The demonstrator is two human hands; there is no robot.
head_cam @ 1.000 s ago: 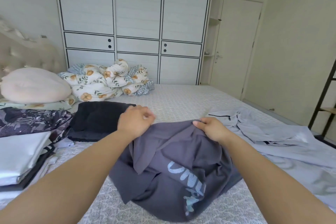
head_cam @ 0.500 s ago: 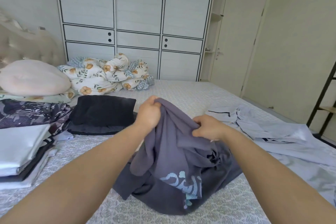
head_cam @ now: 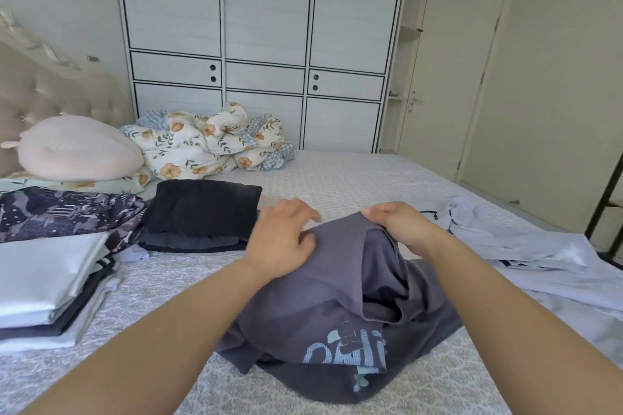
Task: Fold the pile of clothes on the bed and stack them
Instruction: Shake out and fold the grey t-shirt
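A soft, matte grey T-shirt [head_cam: 337,323] with a pale blue print lay crumpled in loose folds near the bed's [head_cam: 354,178] front edge. The right hand [head_cam: 401,226] pinched a raised hem of it, fingers curled into the cloth. The left hand [head_cam: 281,239] lay on the shirt's rounded top, fingers spread; whether the thumb gripped any fabric was unclear. A squared black folded garment [head_cam: 202,209] sat toward the left side, a glossy stacked pile [head_cam: 47,283] at the left edge, a rumpled pale-blue shirt [head_cam: 546,253] to the right.
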